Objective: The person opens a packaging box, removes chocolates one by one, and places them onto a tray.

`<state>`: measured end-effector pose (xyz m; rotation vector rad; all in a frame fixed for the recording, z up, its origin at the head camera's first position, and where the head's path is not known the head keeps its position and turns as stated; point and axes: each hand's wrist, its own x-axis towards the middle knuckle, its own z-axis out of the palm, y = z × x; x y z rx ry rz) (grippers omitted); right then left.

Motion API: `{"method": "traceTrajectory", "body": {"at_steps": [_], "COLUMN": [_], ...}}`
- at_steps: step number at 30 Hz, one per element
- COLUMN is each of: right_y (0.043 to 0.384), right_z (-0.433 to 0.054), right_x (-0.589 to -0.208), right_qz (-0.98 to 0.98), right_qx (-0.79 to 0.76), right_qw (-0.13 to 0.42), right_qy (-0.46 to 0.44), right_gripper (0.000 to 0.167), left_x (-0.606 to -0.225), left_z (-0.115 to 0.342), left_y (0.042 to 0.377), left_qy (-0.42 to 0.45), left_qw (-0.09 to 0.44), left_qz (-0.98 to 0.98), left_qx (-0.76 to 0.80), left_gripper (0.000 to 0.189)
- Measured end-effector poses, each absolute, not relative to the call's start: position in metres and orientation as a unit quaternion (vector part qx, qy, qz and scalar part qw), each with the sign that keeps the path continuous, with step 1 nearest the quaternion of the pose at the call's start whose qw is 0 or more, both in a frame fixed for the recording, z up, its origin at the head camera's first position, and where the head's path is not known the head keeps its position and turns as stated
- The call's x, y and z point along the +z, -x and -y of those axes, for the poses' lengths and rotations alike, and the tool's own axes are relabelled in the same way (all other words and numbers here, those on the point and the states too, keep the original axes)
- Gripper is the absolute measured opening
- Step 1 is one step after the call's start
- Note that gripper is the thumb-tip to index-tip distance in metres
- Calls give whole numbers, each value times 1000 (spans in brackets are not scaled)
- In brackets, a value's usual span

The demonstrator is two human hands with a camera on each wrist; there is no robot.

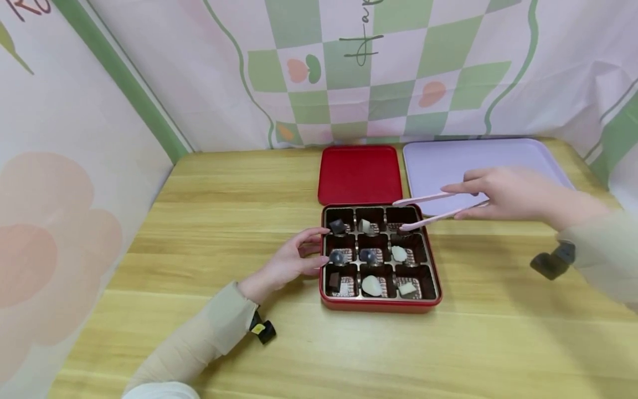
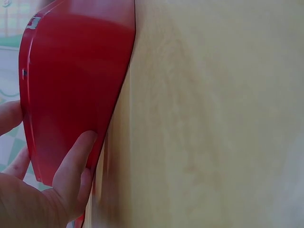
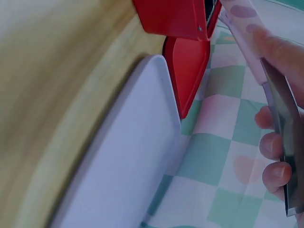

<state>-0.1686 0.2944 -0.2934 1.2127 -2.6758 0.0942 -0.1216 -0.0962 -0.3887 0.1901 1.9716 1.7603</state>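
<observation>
A red tin box (image 1: 381,306) stands on the table, its gold-brown divided insert holding dark and white chocolates, among them a white shell-like piece (image 1: 371,285) and a dark round one (image 1: 337,256). My left hand (image 1: 294,257) touches the box's left side with spread fingers; in the left wrist view, fingertips rest against the red wall. The right hand (image 1: 518,194) holds pink tongs (image 1: 433,220), metal toward the hand in the right wrist view. Their tips stand apart over the back right compartment, whose contents I cannot tell.
Behind the box lies a red lid (image 1: 360,174). A lilac tray (image 1: 478,152) sits at the back right, partly under the right hand. Wooden tabletop (image 1: 209,221) extends to the left and front. A patterned cloth (image 1: 349,105) hangs behind the table.
</observation>
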Motion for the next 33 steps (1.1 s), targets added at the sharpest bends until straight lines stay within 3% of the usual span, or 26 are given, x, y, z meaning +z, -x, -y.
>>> {"method": "traceTrajectory", "body": {"at_steps": [12, 20, 33], "right_y": [200, 206, 202], "right_z": [-277, -264, -248], "right_x": [-279, -276, -281], "right_qz": [859, 855, 845], "right_qx": [-24, -90, -128], "right_qw": [100, 61, 62], "right_qy": [-502, -507, -516], "right_gripper": [41, 37, 31], "left_x": [-387, -387, -385], "left_z": [97, 97, 95], "left_y": [122, 122, 121], "left_qy": [-73, -73, -65], "left_qw": [252, 248, 250], "left_qz": [-716, -715, -715], "left_qx": [647, 650, 650], "left_gripper": [59, 60, 59]}}
